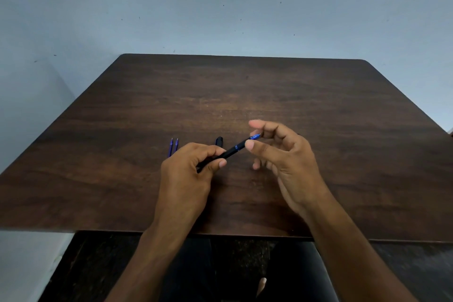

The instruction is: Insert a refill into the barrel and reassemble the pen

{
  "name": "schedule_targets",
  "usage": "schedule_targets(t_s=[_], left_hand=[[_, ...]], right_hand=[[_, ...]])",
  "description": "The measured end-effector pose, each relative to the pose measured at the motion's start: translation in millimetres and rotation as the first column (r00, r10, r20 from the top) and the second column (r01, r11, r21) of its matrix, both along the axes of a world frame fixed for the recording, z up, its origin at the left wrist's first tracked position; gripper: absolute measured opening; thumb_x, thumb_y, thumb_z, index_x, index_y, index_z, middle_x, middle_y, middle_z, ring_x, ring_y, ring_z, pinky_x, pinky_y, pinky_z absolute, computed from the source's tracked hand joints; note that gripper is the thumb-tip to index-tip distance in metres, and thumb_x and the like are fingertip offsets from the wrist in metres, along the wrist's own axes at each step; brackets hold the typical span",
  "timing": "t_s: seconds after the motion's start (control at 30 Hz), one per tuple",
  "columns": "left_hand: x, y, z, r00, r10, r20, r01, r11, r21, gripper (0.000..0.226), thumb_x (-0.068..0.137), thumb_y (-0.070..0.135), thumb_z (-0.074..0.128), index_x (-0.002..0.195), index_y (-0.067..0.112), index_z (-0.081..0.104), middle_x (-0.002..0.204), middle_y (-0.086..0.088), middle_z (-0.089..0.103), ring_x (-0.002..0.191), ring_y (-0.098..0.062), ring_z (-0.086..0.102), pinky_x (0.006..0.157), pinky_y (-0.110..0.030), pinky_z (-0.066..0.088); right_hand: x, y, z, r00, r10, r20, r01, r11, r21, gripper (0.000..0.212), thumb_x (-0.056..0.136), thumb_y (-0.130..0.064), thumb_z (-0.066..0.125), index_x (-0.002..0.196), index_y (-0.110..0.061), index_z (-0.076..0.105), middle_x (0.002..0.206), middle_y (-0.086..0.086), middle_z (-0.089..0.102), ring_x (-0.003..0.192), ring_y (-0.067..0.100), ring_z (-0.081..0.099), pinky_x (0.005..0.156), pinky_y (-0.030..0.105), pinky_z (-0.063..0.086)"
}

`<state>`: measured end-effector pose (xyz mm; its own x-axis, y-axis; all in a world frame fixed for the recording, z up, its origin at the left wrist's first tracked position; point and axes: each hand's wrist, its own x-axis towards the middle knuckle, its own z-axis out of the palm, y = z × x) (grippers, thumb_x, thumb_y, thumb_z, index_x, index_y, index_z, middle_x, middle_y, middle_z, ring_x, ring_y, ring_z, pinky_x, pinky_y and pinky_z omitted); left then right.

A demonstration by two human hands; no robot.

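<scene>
My left hand grips a black pen by its lower barrel, a little above the dark wooden table. The pen points up and to the right, and its blue tip section sticks out. My right hand hovers at that tip with fingers loosely curled; the thumb and forefinger lie on either side of the blue tip, and I cannot tell whether they touch it. A black pen cap lies on the table just behind the pen. Two blue refills lie side by side beyond my left hand.
The table stands against a pale blue wall. Its near edge runs across the lower part of the view, with my dark-clothed legs and a dark floor below it.
</scene>
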<state>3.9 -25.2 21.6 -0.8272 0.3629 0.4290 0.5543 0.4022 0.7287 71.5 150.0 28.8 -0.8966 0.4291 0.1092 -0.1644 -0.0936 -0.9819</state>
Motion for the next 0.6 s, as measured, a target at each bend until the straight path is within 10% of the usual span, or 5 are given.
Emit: schedule_targets(t_s=[0.4, 0.6], left_hand=[[2.8, 1.6, 2.0, 1.000, -0.006, 0.003, 0.006, 1.000, 0.009, 0.028, 0.078, 0.014, 0.080, 0.103, 0.027, 0.074, 0.092, 0.024, 0.064, 0.095, 0.011, 0.060, 0.082, -0.002, 0.042], [0.9, -3.7, 2.7, 1.000, 0.003, 0.014, -0.003, 1.000, 0.011, 0.029, 0.078, 0.012, 0.080, 0.103, 0.026, 0.075, 0.092, 0.024, 0.065, 0.095, 0.015, 0.059, 0.080, 0.001, 0.040]], right_hand=[[-3.0, -2.5, 0.3, 0.990, -0.121, 0.075, 0.113, 0.989, 0.098, 0.024, 0.075, -0.042, 0.085, 0.081, -0.021, 0.075, 0.074, 0.000, 0.071, 0.059, 0.015, 0.057, 0.064, 0.029, 0.052], [-0.3, -2.1, 1.0, 1.000, 0.009, -0.022, -0.010, 1.000, -0.014, 0.031, 0.081, -0.008, 0.076, 0.109, -0.021, 0.077, 0.096, 0.002, 0.073, 0.076, 0.025, 0.061, 0.074, 0.037, 0.052]])
